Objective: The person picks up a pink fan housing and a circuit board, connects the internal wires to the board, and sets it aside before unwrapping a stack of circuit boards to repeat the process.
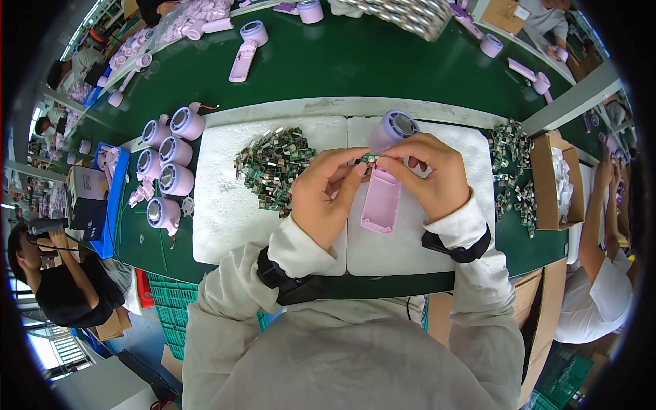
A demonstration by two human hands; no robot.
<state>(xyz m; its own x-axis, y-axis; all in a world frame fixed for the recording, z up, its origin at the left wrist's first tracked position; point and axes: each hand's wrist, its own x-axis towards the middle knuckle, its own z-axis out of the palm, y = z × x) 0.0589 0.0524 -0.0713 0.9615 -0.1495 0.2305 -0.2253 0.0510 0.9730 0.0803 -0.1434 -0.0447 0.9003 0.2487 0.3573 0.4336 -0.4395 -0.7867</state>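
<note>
A lilac plastic housing (381,205) lies on the white foam pads before me, its shallow handle shell toward me and its round head (396,128) farther off. Where handle and head meet, a small green circuit board (370,158) is pinched between the fingertips of my left hand (322,195) and my right hand (437,174). The fingers hide part of the board and the housing's neck. Left of my left hand, a heap of small circuit boards (273,167) covers part of the white foam pad (222,225).
Several lilac round housings (176,180) stand at the left beside a blue bin (116,205). More circuit boards (509,154) and a cardboard box (547,219) of white pieces are at the right. Beyond a raised edge runs a green belt (328,75) carrying lilac parts. Other people work on both sides.
</note>
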